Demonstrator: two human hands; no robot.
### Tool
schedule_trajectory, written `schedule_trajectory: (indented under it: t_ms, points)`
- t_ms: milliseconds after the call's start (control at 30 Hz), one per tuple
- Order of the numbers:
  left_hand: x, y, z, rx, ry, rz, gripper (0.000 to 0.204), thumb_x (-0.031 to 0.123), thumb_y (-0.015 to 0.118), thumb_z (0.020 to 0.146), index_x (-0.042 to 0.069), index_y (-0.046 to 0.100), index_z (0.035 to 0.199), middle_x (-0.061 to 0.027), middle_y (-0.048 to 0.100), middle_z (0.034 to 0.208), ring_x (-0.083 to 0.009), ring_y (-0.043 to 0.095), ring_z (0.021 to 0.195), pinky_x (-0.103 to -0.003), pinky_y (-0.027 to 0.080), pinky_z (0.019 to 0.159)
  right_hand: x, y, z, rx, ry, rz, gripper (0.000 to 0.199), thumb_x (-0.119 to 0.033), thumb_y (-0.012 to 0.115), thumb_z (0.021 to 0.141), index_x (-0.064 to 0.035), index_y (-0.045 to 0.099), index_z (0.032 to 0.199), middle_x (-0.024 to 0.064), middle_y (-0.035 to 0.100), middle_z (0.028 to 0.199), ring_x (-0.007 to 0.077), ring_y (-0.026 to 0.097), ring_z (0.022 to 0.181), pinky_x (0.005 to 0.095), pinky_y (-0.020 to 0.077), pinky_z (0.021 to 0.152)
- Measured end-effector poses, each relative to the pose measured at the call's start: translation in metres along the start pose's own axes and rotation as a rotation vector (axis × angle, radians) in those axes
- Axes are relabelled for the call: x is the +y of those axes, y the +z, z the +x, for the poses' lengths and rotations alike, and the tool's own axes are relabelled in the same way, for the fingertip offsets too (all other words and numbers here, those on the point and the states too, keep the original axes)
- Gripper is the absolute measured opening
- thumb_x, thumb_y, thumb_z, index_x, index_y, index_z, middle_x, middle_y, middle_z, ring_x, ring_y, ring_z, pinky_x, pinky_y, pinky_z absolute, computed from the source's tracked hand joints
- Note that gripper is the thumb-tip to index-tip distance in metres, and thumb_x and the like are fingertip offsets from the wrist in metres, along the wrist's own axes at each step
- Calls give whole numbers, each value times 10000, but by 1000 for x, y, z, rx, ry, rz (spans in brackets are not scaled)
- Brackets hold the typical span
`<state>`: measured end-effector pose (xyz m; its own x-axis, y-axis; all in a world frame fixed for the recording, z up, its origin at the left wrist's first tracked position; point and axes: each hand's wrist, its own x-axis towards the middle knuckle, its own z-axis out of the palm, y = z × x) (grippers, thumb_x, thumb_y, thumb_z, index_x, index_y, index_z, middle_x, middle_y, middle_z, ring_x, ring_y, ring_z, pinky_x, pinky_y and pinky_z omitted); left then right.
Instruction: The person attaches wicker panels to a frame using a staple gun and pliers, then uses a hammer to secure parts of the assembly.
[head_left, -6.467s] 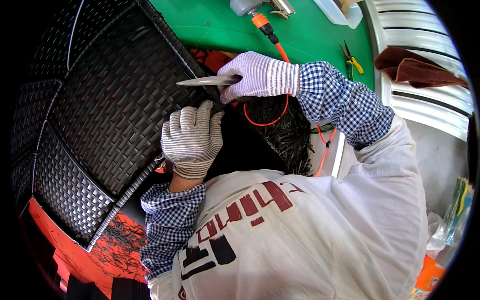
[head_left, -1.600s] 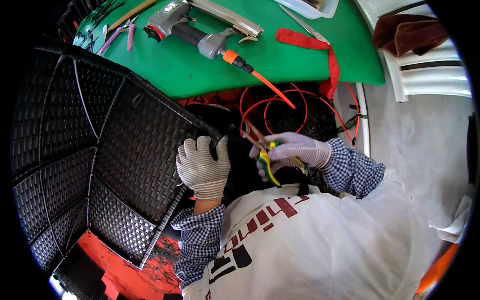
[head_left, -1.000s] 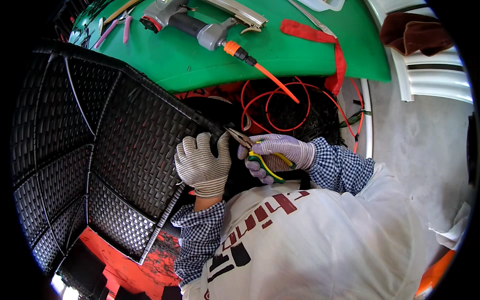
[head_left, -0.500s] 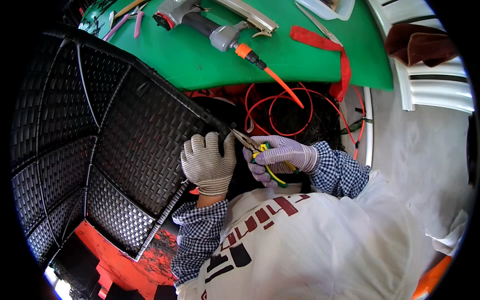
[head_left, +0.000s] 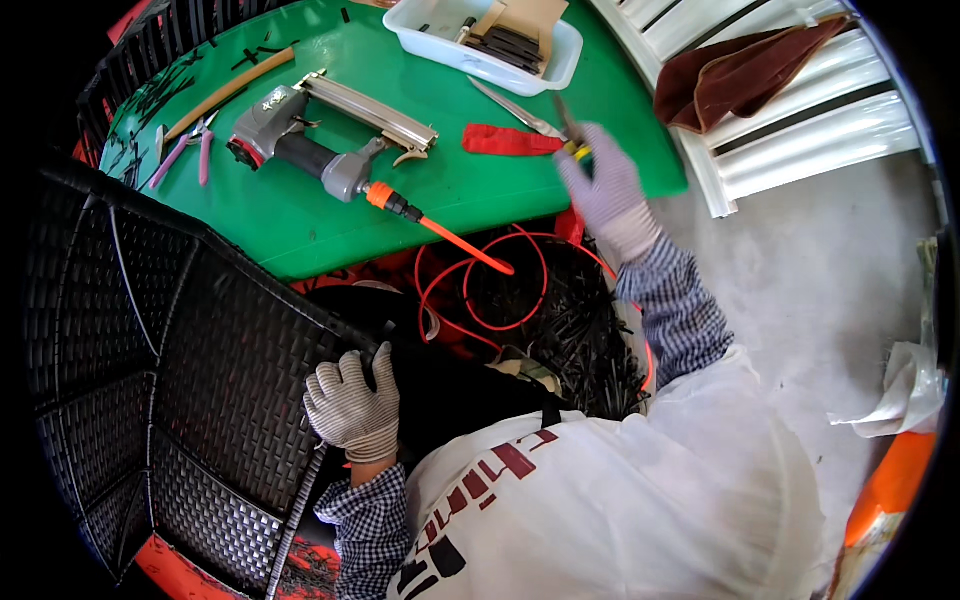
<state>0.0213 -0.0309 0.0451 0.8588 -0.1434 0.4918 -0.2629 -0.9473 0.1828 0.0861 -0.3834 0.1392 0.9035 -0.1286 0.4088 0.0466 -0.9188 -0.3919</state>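
The person leans over a dark woven wicker panel (head_left: 150, 370) propped against the edge of the green tabletop (head_left: 300, 215), and the left hand (head_left: 352, 408), gloved, is curled around the panel's upper rim, apparently to keep it from tipping or sliding. The right hand (head_left: 600, 185), also gloved and blurred, is stretched out over the far edge of the tabletop with its fingers closed on yellow-handled pliers (head_left: 572, 135), jaws pointing away from the body; whether the tool touches the surface I cannot tell. Just beside that hand lie a red strap (head_left: 505, 140) and a long metal blade (head_left: 515, 108), with a white tray (head_left: 480, 45) behind them. A pneumatic nailer (head_left: 320, 135) rests on the tabletop within easy reach, its orange hose (head_left: 480, 290) looping down between the tabletop and the person's body. Pink-handled pliers (head_left: 190, 150) lie at the tabletop's left end.
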Motion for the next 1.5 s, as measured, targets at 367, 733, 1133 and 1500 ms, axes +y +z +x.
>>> schedule_trajectory:
  t_ms: [367, 733, 1133, 1500]
  points:
    - [0, 3, 2, 29, 22, -21, 313, 373, 830, 792, 90, 713, 858, -89, 612, 798, -273, 613, 708, -393, 510, 632, 85, 14, 32, 28, -75, -474, 322, -308, 659, 948, -120, 669, 1209, 157, 680, 1123, 342, 661, 1034, 443, 545, 902]
    - [-2, 6, -3, -7, 18, 11, 346, 411, 852, 758, 107, 724, 861, -63, 602, 786, -251, 613, 695, -384, 513, 610, -101, 113, -40, -972, -55, 1086, 242, -22, 621, 959, -65, 710, 1179, 48, 727, 1005, 117, 672, 818, 276, 564, 762]
    - [-2, 8, -6, -42, 17, 43, 355, 402, 862, 755, 102, 707, 862, -63, 591, 763, -262, 605, 687, -385, 508, 611, -88, 149, -45, -1318, 255, 1309, 203, -254, 643, 1001, -73, 721, 1051, -10, 668, 852, 74, 612, 708, 239, 519, 635]
    - [-6, 13, -8, -11, 79, 34, 380, 417, 862, 768, 90, 691, 859, -81, 582, 774, -275, 600, 671, -394, 499, 589, -85, 159, -41, -1436, 432, 1345, 265, -271, 671, 985, -6, 685, 984, 34, 675, 794, 103, 655, 661, 251, 565, 600]
